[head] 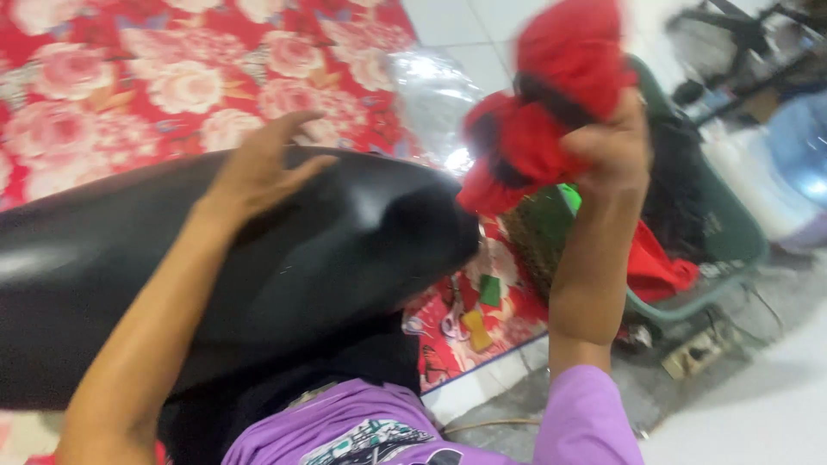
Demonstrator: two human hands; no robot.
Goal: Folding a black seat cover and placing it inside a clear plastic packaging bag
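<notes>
A green plastic basket (732, 232) sits on the pale tiled floor (758, 405) at the right, just off the right edge of a red mat printed with pink roses (129, 77). Inside the basket lie dark clothes (676, 185) and a piece of red fabric (659, 271) that hangs near its front rim. A long, glossy black seat cushion (284, 258) lies across the person's lap, its long axis running from the left edge of the view toward the right, with its narrower rounded end pointing right and slightly up, toward the basket. The left hand (258, 168) rests flat on the upper surface of the cushion, fingers spread open and gripping nothing. The right hand (612, 142) is raised above the cushion's rounded end and is closed in a fist around a bunched red cloth with a black band (551, 103), which is blurred. Small items, among them pink-handled scissors (450, 320) and yellow and green scraps (481, 312), lie on the mat near its right edge, below the cushion's tip. A crumpled clear plastic sheet (435, 90) lies on the mat behind the cushion. Purple sleeves and a purple shirt (379, 426) fill the bottom of the view. A power strip (699, 349) lies on the floor just in front of the basket.
</notes>
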